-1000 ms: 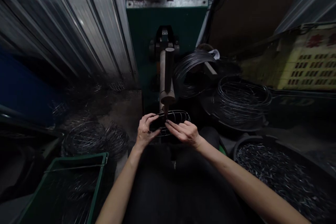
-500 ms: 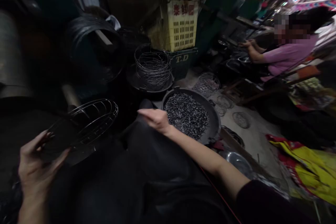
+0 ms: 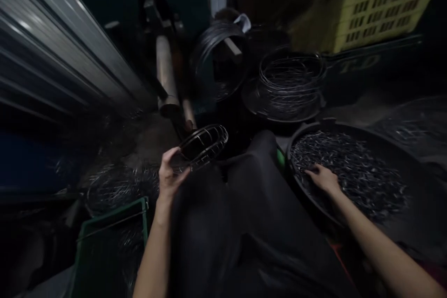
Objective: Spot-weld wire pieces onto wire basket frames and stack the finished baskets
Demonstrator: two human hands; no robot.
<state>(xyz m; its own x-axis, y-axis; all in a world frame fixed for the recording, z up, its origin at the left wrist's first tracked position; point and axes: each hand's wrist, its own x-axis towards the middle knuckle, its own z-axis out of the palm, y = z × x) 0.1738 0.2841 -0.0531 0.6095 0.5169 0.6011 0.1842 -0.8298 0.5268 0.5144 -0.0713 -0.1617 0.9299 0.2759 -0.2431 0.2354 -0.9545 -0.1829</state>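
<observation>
My left hand [image 3: 170, 174] grips the near edge of a round wire frame [image 3: 209, 142], two rings joined by short bent cross wires. The frame is tilted over my dark-trousered knee [image 3: 206, 195]. My right hand [image 3: 324, 179] is over the left side of a wide dark pan [image 3: 419, 223] full of short metal wire pieces [image 3: 352, 167]. Its fingers are pinched together at the pieces; what lies between them is too small to make out.
A coil of wire [image 3: 291, 79] sits in another dark pan behind. A bigger wire coil [image 3: 223, 42] stands left of it. A green crate [image 3: 111, 216] is at lower left, a yellow crate [image 3: 380, 9] at upper right. A pole-like cylinder [image 3: 166, 74] juts out ahead.
My view has swung left. My right hand has gone from my knee to the metal pieces in the pan. The left hand still holds the wire frame.
</observation>
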